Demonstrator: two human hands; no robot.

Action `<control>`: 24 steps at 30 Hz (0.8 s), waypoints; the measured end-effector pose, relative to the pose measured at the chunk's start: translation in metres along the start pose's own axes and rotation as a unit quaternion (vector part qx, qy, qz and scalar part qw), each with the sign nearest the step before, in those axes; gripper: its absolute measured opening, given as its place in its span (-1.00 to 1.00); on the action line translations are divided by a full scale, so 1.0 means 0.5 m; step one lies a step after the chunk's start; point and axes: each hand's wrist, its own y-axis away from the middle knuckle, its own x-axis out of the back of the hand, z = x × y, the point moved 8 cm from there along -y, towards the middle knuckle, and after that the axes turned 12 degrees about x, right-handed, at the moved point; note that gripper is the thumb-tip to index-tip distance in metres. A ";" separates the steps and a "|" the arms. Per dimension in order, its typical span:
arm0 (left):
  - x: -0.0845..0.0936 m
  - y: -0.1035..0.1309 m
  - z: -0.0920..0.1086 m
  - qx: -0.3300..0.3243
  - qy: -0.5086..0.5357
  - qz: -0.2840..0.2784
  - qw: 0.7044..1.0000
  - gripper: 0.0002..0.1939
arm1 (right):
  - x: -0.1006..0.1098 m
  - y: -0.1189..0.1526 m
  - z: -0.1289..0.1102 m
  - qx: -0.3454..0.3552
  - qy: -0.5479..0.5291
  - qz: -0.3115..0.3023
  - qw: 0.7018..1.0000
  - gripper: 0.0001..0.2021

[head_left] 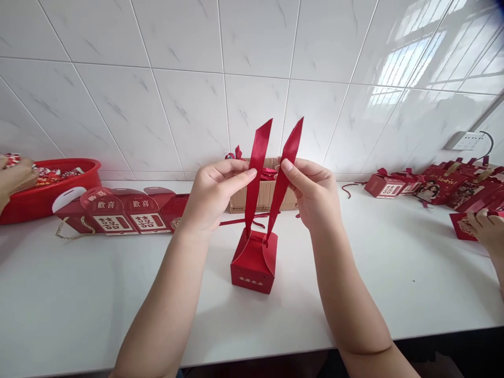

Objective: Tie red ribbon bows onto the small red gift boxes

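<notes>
A small red gift box (254,262) with pale lettering on its front stands on the white table. A red ribbon (258,152) comes up through holes at the top of the box, its two ends raised above it. My left hand (218,191) pinches one end between thumb and fingers. The other end is pinched in my right hand (311,189), to the right of the first. Both cut tips stick up past my fingers, apart from each other. No knot shows in the ribbon.
Behind my hands is a cardboard box (236,202) with red ribbons inside. Open red boxes (114,223) line the left, near a red basin (88,170) of wrapped sweets. Closed boxes (384,186) and red bags (439,184) stand right. Other people's hands (19,178) show at both edges.
</notes>
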 end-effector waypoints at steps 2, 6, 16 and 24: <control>0.005 0.000 0.001 -0.004 0.007 0.006 1.000 -0.86 | 0.000 0.000 0.001 0.003 -0.009 -0.008 1.000 -0.87; 0.015 0.000 0.005 -0.018 0.024 0.023 0.999 -0.84 | 0.003 -0.003 0.005 0.009 -0.015 -0.012 1.000 -0.90; 0.013 0.005 0.013 -0.036 0.050 0.014 0.998 -0.86 | 0.000 0.003 -0.008 0.011 -0.011 -0.018 1.000 -0.88; 0.014 0.011 0.022 -0.052 0.034 0.024 0.998 -0.89 | -0.001 0.008 -0.011 0.015 0.023 -0.002 1.000 -0.83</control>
